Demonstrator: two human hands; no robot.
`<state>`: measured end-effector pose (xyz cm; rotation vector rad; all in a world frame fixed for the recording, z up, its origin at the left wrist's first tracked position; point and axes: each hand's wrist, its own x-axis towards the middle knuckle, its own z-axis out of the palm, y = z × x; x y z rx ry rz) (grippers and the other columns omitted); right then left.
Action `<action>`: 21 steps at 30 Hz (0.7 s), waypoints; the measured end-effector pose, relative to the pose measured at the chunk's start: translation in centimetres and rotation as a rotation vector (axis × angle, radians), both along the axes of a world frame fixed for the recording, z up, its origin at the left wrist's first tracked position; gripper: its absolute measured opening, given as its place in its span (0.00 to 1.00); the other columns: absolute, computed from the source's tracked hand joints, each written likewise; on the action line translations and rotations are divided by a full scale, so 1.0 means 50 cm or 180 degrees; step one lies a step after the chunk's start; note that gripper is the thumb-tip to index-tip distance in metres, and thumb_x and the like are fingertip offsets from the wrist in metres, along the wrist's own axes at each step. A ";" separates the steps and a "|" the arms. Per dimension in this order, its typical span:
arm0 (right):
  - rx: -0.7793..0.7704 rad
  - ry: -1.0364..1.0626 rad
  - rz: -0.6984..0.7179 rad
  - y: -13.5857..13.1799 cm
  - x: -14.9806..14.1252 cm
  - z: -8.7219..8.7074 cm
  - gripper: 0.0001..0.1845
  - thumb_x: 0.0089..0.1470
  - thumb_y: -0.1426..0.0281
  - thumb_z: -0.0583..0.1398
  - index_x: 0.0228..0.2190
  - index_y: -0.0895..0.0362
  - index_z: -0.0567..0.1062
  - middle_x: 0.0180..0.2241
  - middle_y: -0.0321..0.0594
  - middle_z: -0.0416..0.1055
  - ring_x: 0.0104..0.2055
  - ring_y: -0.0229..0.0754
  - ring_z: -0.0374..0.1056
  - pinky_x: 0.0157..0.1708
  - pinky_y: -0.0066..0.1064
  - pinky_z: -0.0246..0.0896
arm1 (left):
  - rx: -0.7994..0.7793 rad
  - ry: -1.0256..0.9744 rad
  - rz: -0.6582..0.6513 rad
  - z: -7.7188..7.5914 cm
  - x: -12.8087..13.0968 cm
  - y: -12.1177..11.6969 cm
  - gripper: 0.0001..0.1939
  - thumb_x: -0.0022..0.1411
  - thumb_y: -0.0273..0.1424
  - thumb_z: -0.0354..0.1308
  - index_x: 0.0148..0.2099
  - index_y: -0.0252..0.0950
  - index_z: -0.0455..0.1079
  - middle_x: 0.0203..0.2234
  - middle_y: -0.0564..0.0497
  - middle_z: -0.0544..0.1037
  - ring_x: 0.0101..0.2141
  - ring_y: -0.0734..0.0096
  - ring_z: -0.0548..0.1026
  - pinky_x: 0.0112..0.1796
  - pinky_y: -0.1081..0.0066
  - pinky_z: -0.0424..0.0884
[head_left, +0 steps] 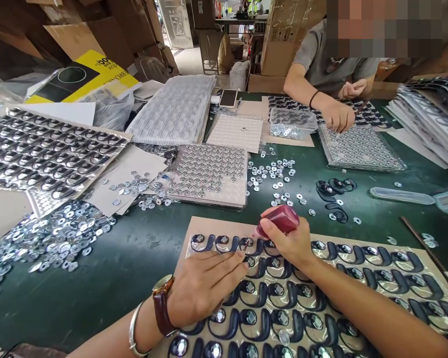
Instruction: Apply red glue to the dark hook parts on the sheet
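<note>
My right hand [296, 243] is closed around a dark red squeeze bottle [284, 219], tilted so that its thin tip points down and left. The tip is at a round silver piece in the top row of black hook-shaped parts [259, 296]. These parts lie in rows under clear film on a brown card sheet [209, 222]. My left hand [205, 279] rests flat on the sheet's upper left, fingers stretched toward the tip and close together. Some parts are hidden under it.
Loose metal discs [65, 233] lie heaped at left. Beyond the sheet stands a stack of film-covered cards [212, 171] with round pieces. Another person's hand [338, 115] is over a second stack [362, 146]. A clear box [291, 123] and a phone [228, 98] lie farther back.
</note>
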<state>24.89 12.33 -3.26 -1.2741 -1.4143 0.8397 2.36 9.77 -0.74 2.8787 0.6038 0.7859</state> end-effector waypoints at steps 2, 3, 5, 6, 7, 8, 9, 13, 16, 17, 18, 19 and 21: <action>-0.0108 0.0025 0.0101 0.001 -0.001 -0.004 0.09 0.51 0.63 0.63 0.29 0.57 0.74 0.20 0.35 0.75 0.20 0.38 0.70 0.23 0.28 0.68 | 0.0109 0.0064 -0.0038 0.000 0.003 -0.002 0.17 0.67 0.22 0.43 0.52 0.27 0.69 0.47 0.41 0.76 0.46 0.63 0.77 0.40 0.65 0.78; -0.0163 0.0034 0.0158 0.002 0.000 -0.006 0.10 0.51 0.63 0.63 0.30 0.57 0.74 0.20 0.35 0.75 0.20 0.38 0.70 0.23 0.28 0.68 | 0.0184 0.0117 -0.0061 0.000 0.005 -0.004 0.17 0.67 0.22 0.42 0.52 0.26 0.69 0.47 0.41 0.76 0.46 0.62 0.77 0.39 0.65 0.79; -0.0247 0.0043 0.0240 0.002 0.002 -0.009 0.10 0.52 0.63 0.63 0.31 0.57 0.73 0.21 0.36 0.76 0.21 0.39 0.71 0.23 0.28 0.68 | 0.0369 0.0263 -0.0095 0.002 0.009 -0.011 0.19 0.67 0.21 0.40 0.51 0.25 0.70 0.47 0.39 0.76 0.46 0.60 0.77 0.38 0.65 0.79; -0.0272 0.0039 0.0271 0.002 0.003 -0.010 0.10 0.52 0.63 0.63 0.32 0.57 0.73 0.21 0.36 0.76 0.21 0.39 0.71 0.24 0.28 0.69 | 0.0462 0.0351 -0.0109 0.003 0.011 -0.014 0.19 0.66 0.21 0.40 0.51 0.24 0.70 0.47 0.38 0.76 0.46 0.59 0.77 0.38 0.65 0.79; -0.0283 0.0031 0.0300 0.002 0.003 -0.011 0.10 0.52 0.63 0.63 0.32 0.57 0.73 0.21 0.36 0.76 0.22 0.39 0.72 0.24 0.28 0.69 | 0.0544 0.0416 -0.0116 0.005 0.012 -0.017 0.20 0.66 0.21 0.40 0.50 0.24 0.71 0.47 0.37 0.76 0.45 0.58 0.77 0.38 0.64 0.79; -0.0293 0.0019 0.0332 0.001 0.003 -0.012 0.09 0.52 0.63 0.63 0.32 0.57 0.73 0.22 0.36 0.77 0.22 0.39 0.72 0.25 0.28 0.69 | 0.0603 0.0444 -0.0119 0.007 0.014 -0.019 0.20 0.66 0.21 0.40 0.49 0.23 0.71 0.46 0.36 0.76 0.45 0.57 0.77 0.38 0.64 0.79; -0.0299 0.0008 0.0353 0.001 0.003 -0.012 0.09 0.53 0.63 0.63 0.32 0.56 0.73 0.22 0.36 0.77 0.22 0.39 0.72 0.25 0.28 0.69 | 0.0646 0.0460 -0.0121 0.010 0.015 -0.021 0.20 0.65 0.21 0.40 0.49 0.23 0.72 0.46 0.35 0.76 0.44 0.56 0.78 0.37 0.63 0.79; -0.0279 -0.0124 0.0347 0.001 0.002 -0.014 0.09 0.53 0.63 0.63 0.32 0.56 0.73 0.21 0.35 0.76 0.23 0.39 0.72 0.26 0.28 0.68 | 0.0660 0.0524 -0.0160 0.019 0.018 -0.022 0.21 0.65 0.20 0.39 0.48 0.23 0.72 0.46 0.35 0.76 0.43 0.56 0.78 0.36 0.64 0.80; -0.0204 -0.0314 0.0174 0.002 0.002 -0.014 0.10 0.52 0.62 0.63 0.31 0.56 0.74 0.21 0.35 0.75 0.22 0.39 0.70 0.26 0.27 0.67 | 0.0618 0.0521 -0.0151 0.021 0.020 -0.020 0.21 0.65 0.20 0.39 0.48 0.24 0.73 0.45 0.35 0.76 0.42 0.56 0.79 0.35 0.64 0.80; -0.0195 -0.0354 0.0118 0.002 0.003 -0.014 0.10 0.53 0.62 0.63 0.30 0.57 0.74 0.20 0.35 0.74 0.22 0.38 0.69 0.25 0.28 0.66 | 0.0602 0.0507 -0.0139 0.020 0.020 -0.019 0.21 0.65 0.20 0.39 0.48 0.24 0.73 0.45 0.35 0.76 0.42 0.57 0.79 0.35 0.64 0.80; -0.0200 -0.0380 0.0085 0.003 0.003 -0.013 0.10 0.53 0.62 0.62 0.29 0.57 0.74 0.20 0.35 0.74 0.21 0.38 0.69 0.25 0.28 0.66 | 0.0576 0.0502 -0.0140 0.019 0.020 -0.019 0.21 0.65 0.20 0.39 0.48 0.24 0.72 0.45 0.35 0.76 0.42 0.57 0.79 0.36 0.64 0.80; -0.0204 -0.0391 0.0060 0.003 0.003 -0.013 0.11 0.54 0.61 0.62 0.29 0.57 0.74 0.20 0.35 0.74 0.21 0.38 0.68 0.25 0.28 0.66 | 0.0554 0.0494 -0.0141 0.017 0.019 -0.019 0.21 0.65 0.20 0.39 0.48 0.24 0.72 0.46 0.35 0.76 0.43 0.57 0.78 0.36 0.64 0.80; -0.0216 -0.0384 0.0034 0.003 0.003 -0.011 0.12 0.54 0.61 0.61 0.28 0.57 0.74 0.20 0.36 0.74 0.21 0.38 0.68 0.26 0.28 0.66 | 0.0516 0.0455 -0.0139 0.013 0.018 -0.020 0.20 0.65 0.20 0.40 0.49 0.23 0.72 0.46 0.35 0.76 0.44 0.56 0.78 0.37 0.64 0.79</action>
